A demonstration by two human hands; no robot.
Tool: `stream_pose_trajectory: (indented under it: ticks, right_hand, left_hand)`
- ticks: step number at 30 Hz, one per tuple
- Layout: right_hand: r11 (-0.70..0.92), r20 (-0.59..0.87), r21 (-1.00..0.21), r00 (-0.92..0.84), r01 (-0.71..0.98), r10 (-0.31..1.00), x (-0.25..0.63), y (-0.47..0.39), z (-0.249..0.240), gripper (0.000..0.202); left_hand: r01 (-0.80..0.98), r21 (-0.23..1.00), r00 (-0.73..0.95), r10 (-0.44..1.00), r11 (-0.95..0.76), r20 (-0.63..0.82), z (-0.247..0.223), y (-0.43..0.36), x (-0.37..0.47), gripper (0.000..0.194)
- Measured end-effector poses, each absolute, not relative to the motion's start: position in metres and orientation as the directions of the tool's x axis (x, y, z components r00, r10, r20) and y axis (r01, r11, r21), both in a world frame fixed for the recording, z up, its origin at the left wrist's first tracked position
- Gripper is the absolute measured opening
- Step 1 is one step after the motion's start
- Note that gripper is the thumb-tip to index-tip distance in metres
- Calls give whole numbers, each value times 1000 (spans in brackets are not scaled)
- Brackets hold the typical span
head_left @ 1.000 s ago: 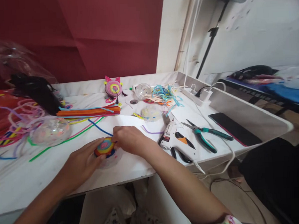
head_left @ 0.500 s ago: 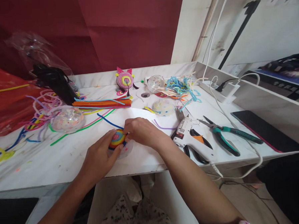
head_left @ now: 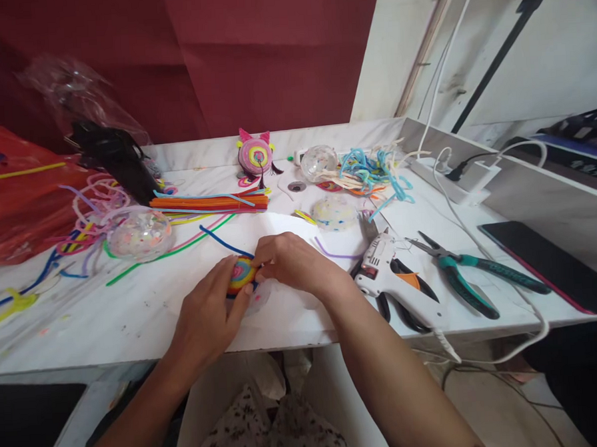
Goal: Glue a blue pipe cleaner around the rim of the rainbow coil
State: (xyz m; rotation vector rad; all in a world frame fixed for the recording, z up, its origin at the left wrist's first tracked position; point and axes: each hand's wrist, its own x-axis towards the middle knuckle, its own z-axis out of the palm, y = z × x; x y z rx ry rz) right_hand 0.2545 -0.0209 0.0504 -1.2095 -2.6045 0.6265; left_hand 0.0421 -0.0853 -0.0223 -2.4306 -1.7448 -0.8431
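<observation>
My left hand (head_left: 210,308) is closed around a clear plastic half ball (head_left: 258,300) near the table's front edge. A coil of pipe cleaner (head_left: 241,271) in pink, blue, yellow, orange and red rings covers its top. My right hand (head_left: 293,264) pinches a dark blue pipe cleaner (head_left: 222,240) at the coil's right rim; its loose end sticks out to the upper left. The fingertips of that hand are partly hidden. Blue also shows along the coil's lower edge, beside my left thumb.
A white glue gun (head_left: 380,262), green-handled pliers (head_left: 461,268) and a phone (head_left: 550,260) lie at right. Bundled pipe cleaners (head_left: 210,203), a clear ball (head_left: 140,236) and a red bag (head_left: 22,204) are at left. A pink eared ornament (head_left: 255,156) stands behind.
The view has shifted slightly, so the table's things appear a little farther right. Both hands keep their hold on the half ball and the blue pipe cleaner.
</observation>
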Motion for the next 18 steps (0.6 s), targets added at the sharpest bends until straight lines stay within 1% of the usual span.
stream_pose_trajectory:
  ticks: [5, 8, 13, 18]
  right_hand:
    - [578, 115, -598, -653, 556, 748, 261, -16, 35, 18]
    - [580, 150, -647, -664, 494, 733, 264, -15, 30, 22]
    - [592, 186, -666, -667, 454, 721, 266, -14, 27, 25]
    - [593, 200, -654, -650, 469, 734, 266, -14, 25, 25]
  left_hand:
    - [923, 255, 173, 902, -288, 395, -15, -86, 50, 56]
    - [931, 247, 156, 905, -269, 396, -14, -86, 53, 55]
    - [933, 255, 146, 914, -254, 378, -10, -86, 54, 52]
    - [933, 263, 137, 917, -247, 375, -8, -87, 55, 52]
